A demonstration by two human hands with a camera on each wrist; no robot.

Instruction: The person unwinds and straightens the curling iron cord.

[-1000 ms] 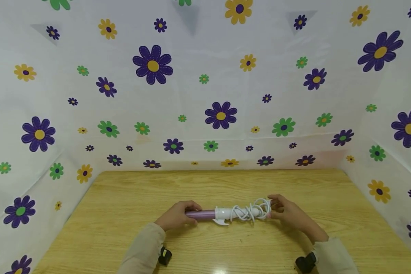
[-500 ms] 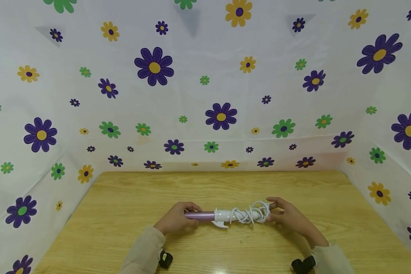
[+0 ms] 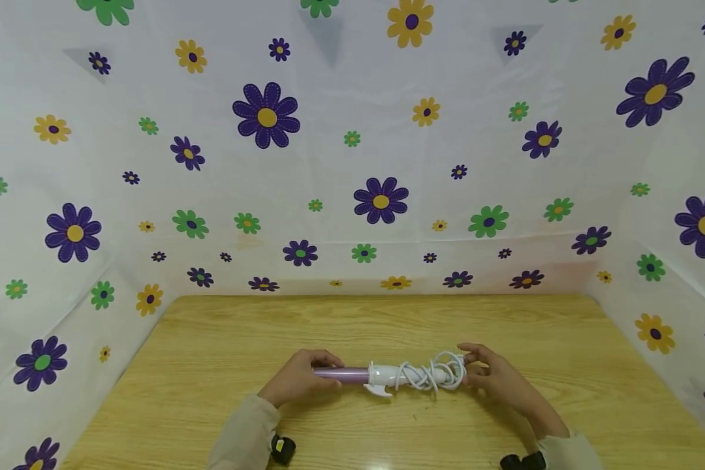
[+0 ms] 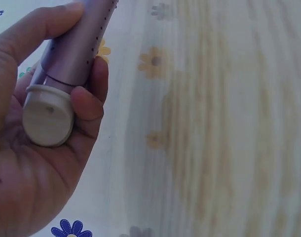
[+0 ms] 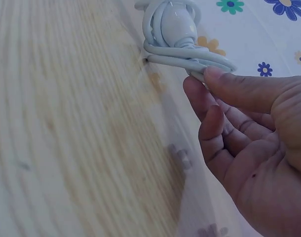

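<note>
A curling iron (image 3: 382, 375) lies lengthwise between my hands, just above or on the table; which one I cannot tell. My left hand (image 3: 301, 376) grips the end of its pink-purple barrel (image 3: 350, 375). In the left wrist view, fingers and thumb wrap that barrel, and its pale end cap (image 4: 48, 118) rests against the palm. A white cord (image 3: 425, 376) is wound in loops round the handle, whose white clamp lever (image 3: 378, 391) points toward me. My right hand (image 3: 501, 380) pinches the cord loops (image 5: 190, 53) between thumb and forefinger, beyond the handle's end.
The wood-grain table (image 3: 388, 326) stretches away to a white wall covering (image 3: 329, 170) printed with purple, green and yellow flowers. That covering also rises at both sides. Black wrist devices are strapped near both sleeves, one at the left wrist (image 3: 282, 450).
Both hands keep their hold on the curling iron and cord. The iron and hands sit slightly lower in the head view, which has itself shifted a little.
</note>
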